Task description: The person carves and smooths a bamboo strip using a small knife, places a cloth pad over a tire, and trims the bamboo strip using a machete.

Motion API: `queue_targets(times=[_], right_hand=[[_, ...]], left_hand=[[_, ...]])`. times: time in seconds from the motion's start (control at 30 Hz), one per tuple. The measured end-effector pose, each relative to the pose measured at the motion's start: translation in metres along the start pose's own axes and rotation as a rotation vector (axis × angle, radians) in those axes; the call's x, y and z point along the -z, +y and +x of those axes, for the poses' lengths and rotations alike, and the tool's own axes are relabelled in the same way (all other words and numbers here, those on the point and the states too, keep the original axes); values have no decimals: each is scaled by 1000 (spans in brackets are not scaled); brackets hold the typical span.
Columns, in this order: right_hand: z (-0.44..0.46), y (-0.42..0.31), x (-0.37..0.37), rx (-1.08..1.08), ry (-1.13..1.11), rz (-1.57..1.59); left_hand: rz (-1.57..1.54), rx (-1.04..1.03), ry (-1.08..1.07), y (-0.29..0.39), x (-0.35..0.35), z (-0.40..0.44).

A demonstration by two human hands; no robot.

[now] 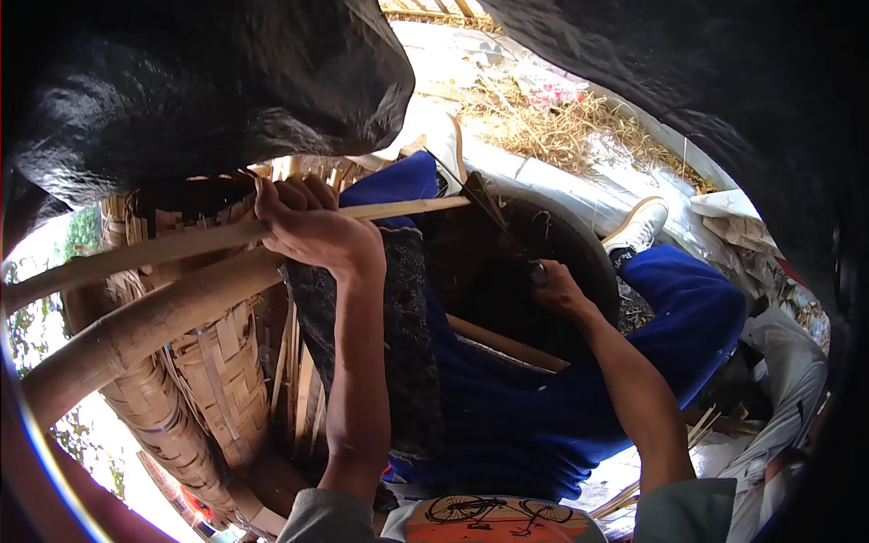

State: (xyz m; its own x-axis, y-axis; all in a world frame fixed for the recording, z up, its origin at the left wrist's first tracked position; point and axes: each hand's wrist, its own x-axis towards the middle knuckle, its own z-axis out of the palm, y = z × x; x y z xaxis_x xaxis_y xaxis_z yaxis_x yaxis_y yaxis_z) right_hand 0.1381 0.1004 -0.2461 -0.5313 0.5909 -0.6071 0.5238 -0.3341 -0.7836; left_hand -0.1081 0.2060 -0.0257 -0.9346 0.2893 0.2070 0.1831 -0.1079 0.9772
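My left hand (312, 222) is wrapped round a long, pale bamboo strip (163, 258), which runs from the left edge to the middle of the view. The strip's right end lies beside the dark blade (486, 204) of a knife. Lower right of that blade, my right hand (554, 285) is closed round the knife's dark handle, of which only the end shows. Behind the knife is a dark round vessel (579, 226). A dark patterned cloth (362, 335) covers part of my blue trousers (516, 425).
A thick bamboo pole (154, 321) slants under the strip. Woven bamboo baskets (217, 380) stand at the left. Dark sheeting (226, 81) hangs above. Shavings (552, 127) lie on the ground beyond my shoes (644, 224). Another bamboo piece (507, 344) crosses below the vessel.
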Motion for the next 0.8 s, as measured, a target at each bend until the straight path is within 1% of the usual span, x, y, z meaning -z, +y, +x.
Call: queue_targets(times=[0.03, 0.07, 0.13, 0.2, 0.27, 0.33, 0.37, 0.43, 0.47, 0.53, 0.57, 0.63, 0.67, 0.73, 0.77, 0.8], right_hand=[[2, 1, 1, 14, 13, -46], [3, -6, 3, 19, 12, -51], [1, -19, 2, 82, 39, 61], [-6, -29, -1, 112, 58, 78], [-8, -28, 0, 149, 85, 102], [-3, -22, 3, -109, -65, 9], [-2, -30, 7, -106, -59, 11], [-4, -44, 13, -71, 43, 84], [-5, -51, 16, -77, 47, 84], [-9, -62, 19, 114, 87, 57], [-10, -62, 15, 110, 90, 56], [-12, -55, 2, 58, -50, 154], [-12, -45, -4, 54, -46, 160], [-6, -26, -8, -159, -1, 1], [-5, -34, -3, -156, 14, 6], [-7, -48, 6, -61, 23, 52]], left_hand=[[26, 16, 36, 0, 1, 1], [2, 23, 12, 1, 3, 0], [1, 32, 33, 2, 3, -1], [5, 49, 50, 1, 5, -3], [-6, 30, -17, -3, 8, 2], [-19, 36, -26, -4, 10, 3], [-31, 41, -26, -3, 10, 4], [-35, 31, -47, -2, 11, 2], [-35, 27, -67, -2, 12, 0], [-29, 38, -72, -2, 11, -3], [-26, 35, -75, -2, 10, -2], [-35, 27, -84, -5, 11, 0], [-36, 6, -121, -8, 14, 3], [-51, -19, -171, -8, 13, 4], [-59, 2, -148, -6, 13, 3], [-64, 23, -114, -7, 13, 2]])
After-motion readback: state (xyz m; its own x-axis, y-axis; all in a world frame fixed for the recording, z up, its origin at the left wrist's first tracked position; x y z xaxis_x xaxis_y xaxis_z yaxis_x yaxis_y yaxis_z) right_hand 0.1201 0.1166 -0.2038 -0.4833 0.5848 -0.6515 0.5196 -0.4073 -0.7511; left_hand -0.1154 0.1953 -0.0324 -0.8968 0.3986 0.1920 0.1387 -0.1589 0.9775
